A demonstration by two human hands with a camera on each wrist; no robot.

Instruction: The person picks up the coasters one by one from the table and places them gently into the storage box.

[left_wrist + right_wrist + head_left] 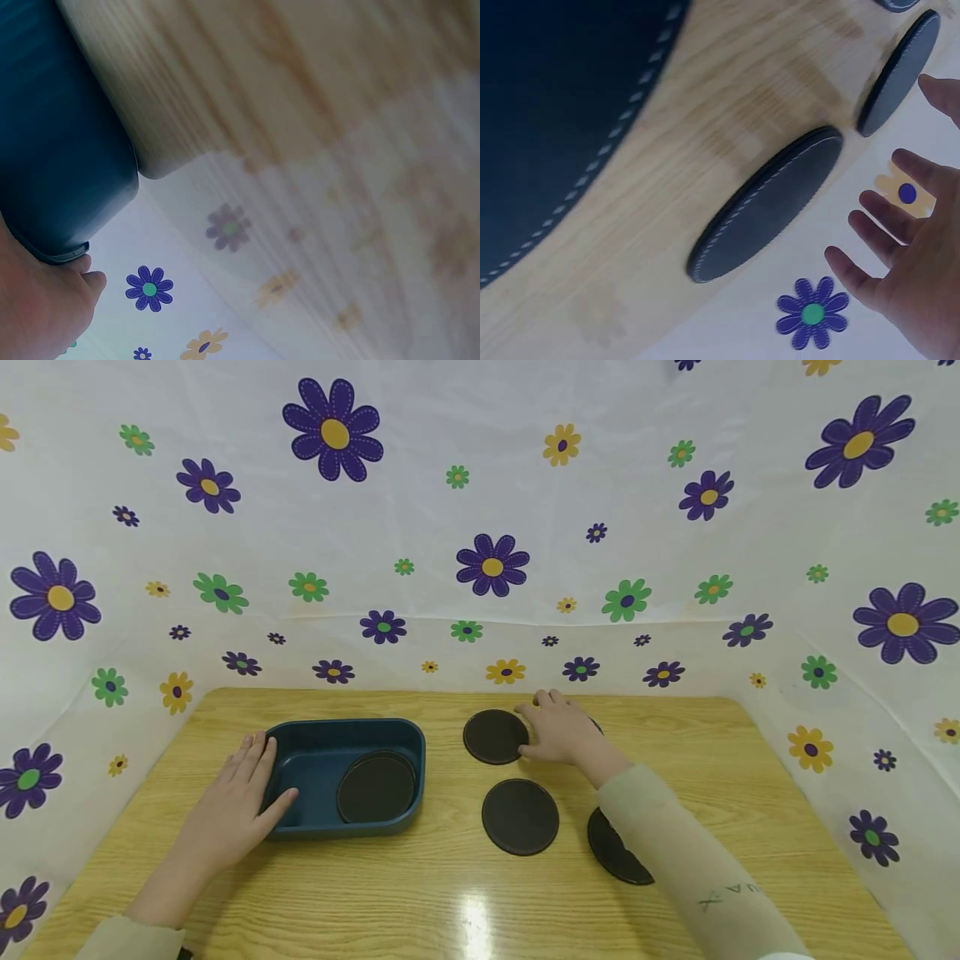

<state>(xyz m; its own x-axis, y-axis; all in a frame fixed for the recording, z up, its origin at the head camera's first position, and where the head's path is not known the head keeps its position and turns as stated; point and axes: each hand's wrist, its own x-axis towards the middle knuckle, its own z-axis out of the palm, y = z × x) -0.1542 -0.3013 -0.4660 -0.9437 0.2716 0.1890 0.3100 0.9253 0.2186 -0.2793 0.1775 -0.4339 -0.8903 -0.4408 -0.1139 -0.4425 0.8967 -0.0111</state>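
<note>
A dark blue tray (352, 735) sits on the wooden table (450, 893) with one black round coaster (377, 787) inside it. My left hand (247, 785) rests against the tray's left end, fingers straight along the wall and thumb over the rim; the left wrist view shows the tray (52, 135) beside that hand (45, 300). Three black coasters lie right of the tray: one at the back (493, 737), one in front (520, 816), and one (611, 852) partly under my right sleeve. My right hand (551, 727) is spread over a further, mostly hidden coaster (597, 724). In the right wrist view, its fingers (889, 217) are straight, apart from a coaster (769, 206).
A white cloth with purple, green and yellow flowers (491, 564) walls the table at the back and both sides. Bare wood runs along the front edge (375, 910) and at the right (750, 793). A light sleeve (690, 860) covers my right forearm.
</note>
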